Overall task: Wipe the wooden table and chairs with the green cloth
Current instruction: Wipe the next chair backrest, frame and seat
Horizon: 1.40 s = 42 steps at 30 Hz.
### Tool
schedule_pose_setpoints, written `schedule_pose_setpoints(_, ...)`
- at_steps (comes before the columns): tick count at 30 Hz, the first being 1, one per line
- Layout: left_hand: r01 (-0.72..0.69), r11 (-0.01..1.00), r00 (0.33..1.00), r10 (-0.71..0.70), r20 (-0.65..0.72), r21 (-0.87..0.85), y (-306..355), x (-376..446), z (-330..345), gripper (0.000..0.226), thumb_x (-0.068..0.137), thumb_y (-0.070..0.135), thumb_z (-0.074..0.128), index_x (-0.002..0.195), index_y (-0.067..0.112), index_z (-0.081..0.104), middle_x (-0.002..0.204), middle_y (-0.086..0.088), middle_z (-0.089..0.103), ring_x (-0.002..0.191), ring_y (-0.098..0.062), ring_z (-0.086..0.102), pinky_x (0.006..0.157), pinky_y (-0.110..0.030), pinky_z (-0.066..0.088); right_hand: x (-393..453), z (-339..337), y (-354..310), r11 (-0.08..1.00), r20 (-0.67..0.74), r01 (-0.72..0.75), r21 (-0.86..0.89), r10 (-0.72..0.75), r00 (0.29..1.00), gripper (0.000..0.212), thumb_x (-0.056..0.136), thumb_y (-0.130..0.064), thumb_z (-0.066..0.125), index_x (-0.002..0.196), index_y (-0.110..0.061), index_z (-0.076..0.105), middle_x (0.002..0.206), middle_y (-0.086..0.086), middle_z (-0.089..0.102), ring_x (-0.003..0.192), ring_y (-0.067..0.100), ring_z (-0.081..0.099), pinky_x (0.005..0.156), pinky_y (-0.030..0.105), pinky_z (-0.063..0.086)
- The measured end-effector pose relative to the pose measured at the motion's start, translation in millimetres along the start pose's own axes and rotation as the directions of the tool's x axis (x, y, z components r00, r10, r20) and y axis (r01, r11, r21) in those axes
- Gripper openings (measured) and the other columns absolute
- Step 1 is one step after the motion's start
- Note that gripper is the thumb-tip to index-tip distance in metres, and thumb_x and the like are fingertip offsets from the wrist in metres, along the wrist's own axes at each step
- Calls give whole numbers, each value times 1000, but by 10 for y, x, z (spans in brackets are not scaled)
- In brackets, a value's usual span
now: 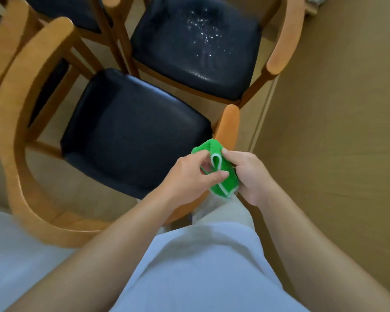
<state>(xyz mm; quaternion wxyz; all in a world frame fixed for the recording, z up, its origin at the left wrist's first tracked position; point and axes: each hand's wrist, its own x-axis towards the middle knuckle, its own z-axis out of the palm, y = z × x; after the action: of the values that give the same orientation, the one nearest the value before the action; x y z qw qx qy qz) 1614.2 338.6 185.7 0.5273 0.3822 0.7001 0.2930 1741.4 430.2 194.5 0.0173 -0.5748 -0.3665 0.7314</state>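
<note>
A bunched green cloth (223, 176) with a white edge hangs between both hands, just above the right front corner of the nearest wooden chair (7, 136). My left hand (189, 174) pinches its left side with thumb and fingers. My right hand (250, 174) grips its right side with curled fingers. The chair has a black padded seat (131, 131) and a curved wooden backrest on the left. Its right armrest (229, 124) stands just behind the cloth. A second chair (284, 37) beyond it has a black seat (196, 48) speckled with shiny droplets.
More chairs of the same kind crowd the top left (11, 37). A brown surface (338, 122) fills the right side. Tan floor shows between the chair legs. My light clothing fills the bottom of the view.
</note>
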Motion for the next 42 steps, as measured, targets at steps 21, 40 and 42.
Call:
schedule_pose_setpoints(21,188,790,681,-533,-502,-584,1187,1837,250,19,84,30,72,74,18,61,75,-2,69,71,-17,66,64,-37,58,1378,-1077,-1848,598,575,447,-665,27,818,23,89,-13,67,111,-21,70,98,-6,72,91,12,68,83,38,57)
schedule_pose_setpoints(40,97,619,646,-635,-424,-779,1449,2753,-61,18,85,31,70,101,36,64,95,8,67,80,-2,65,75,-27,57,2442,-995,-2761,622,559,449,-642,-21,829,25,97,-20,55,77,-15,70,61,-3,63,58,6,54,54,26,46)
schedule_pose_setpoints(42,153,604,587,-692,-420,-782,1601,3006,-23,20,85,22,70,99,35,66,96,6,67,84,-7,67,79,-34,58,2730,-996,-3054,679,566,353,-643,112,817,16,95,-19,59,84,-15,69,68,-2,69,62,10,63,61,32,55)
